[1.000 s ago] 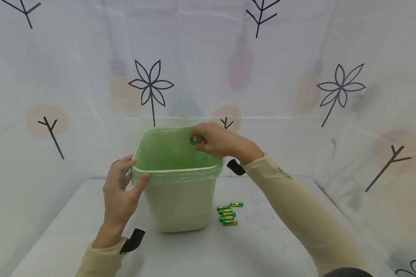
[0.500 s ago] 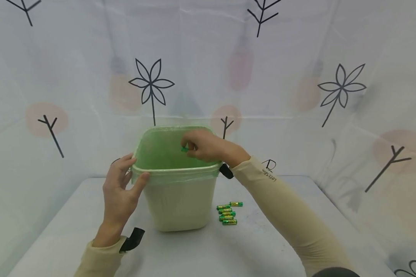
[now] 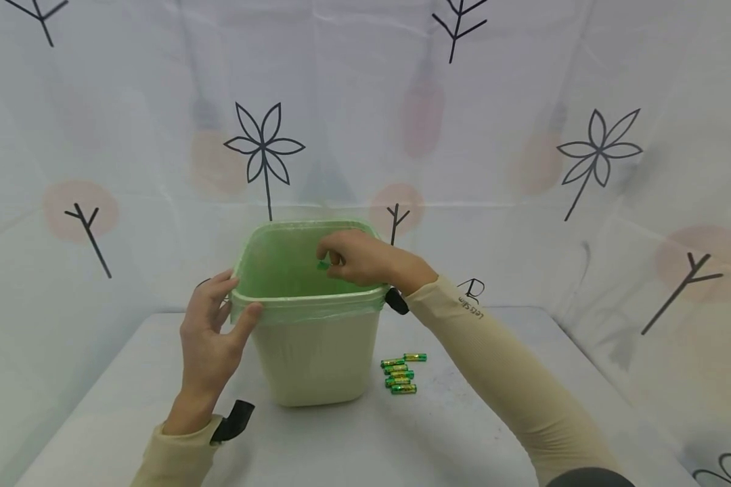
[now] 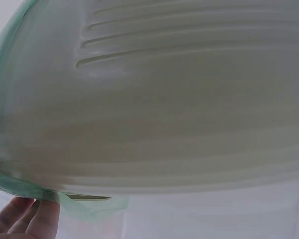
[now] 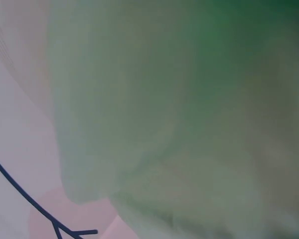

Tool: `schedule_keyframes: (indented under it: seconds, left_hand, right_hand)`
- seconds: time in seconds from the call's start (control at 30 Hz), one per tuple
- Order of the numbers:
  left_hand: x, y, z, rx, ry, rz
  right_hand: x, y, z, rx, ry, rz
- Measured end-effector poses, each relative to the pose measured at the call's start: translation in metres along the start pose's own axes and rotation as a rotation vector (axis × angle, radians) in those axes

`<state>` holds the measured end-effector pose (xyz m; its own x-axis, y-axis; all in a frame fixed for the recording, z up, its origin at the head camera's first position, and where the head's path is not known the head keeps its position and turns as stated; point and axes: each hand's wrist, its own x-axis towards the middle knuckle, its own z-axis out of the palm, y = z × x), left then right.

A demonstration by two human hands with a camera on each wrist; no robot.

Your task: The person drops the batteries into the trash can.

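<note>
A cream trash can with a pale green bag folded over its rim stands upright on the table. My left hand grips the rim at its left corner, thumb on the near side and fingers round the left side; in the left wrist view the fingers press the bag at the rim. My right hand reaches over the right side into the can's mouth and pinches a small green battery, mostly covered by the fingers. In the right wrist view the bag fills most of the picture, blurred.
Several green and yellow batteries lie in a loose stack on the white table, just right of the can. Behind the table hangs a white cloth printed with flowers and twigs.
My right hand has moved left and slightly down into the can's mouth with the battery, then stayed almost still over the last half second. My left hand has kept its grip on the rim.
</note>
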<state>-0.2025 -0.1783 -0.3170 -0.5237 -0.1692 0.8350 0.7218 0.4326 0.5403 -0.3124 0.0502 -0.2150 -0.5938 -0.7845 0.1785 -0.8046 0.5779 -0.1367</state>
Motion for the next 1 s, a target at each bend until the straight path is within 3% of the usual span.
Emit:
schedule_keyframes:
  seconds: [0.07, 0.4, 0.67, 1.0]
  left_hand:
    - [-0.001, -0.010, 0.000, -0.003, -0.001, -0.004]
    - [0.000, -0.010, 0.000, 0.000, 0.002, -0.006]
    - [0.000, -0.011, 0.001, -0.004, 0.004, -0.005]
    - [0.002, 0.022, 0.001, -0.020, 0.005, -0.005]
  right_hand:
    - [0.000, 0.000, 0.000, -0.006, -0.002, 0.005]
    - [0.000, 0.001, -0.001, 0.016, -0.012, 0.015]
    - [-0.013, 0.008, -0.012, 0.040, 0.074, 0.011]
    - [-0.059, 0.034, -0.024, 0.059, 0.236, 0.057]
